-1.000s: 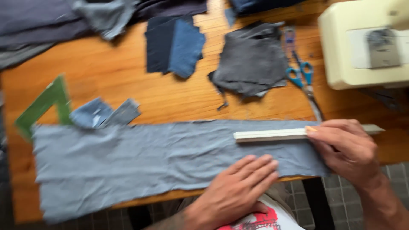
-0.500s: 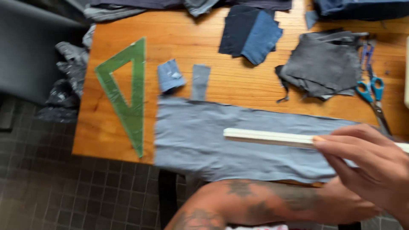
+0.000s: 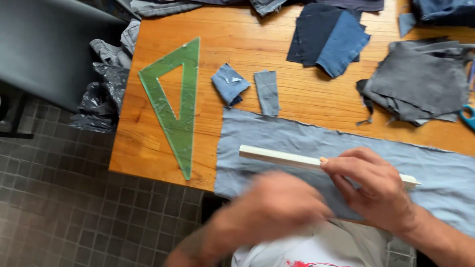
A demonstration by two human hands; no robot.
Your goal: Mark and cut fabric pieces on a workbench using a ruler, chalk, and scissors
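While dark square floor tiles show at left, a warm wooden desk (image 3: 237, 29) fills most of the view, strewn with blue and grey fabric pieces (image 3: 329, 37), a green see-through set square (image 3: 183, 106) and two small denim scraps (image 3: 247, 88). Along the near edge lies a long pale blue-grey cloth strip (image 3: 277, 136), slightly creased. Resting on it is a slim cream ruler (image 3: 277, 156), gripped by the right hand (image 3: 376, 190), fingers clamped around it. Blurred, the left hand (image 3: 269, 210) hovers over the cloth; its fingers cannot be made out.
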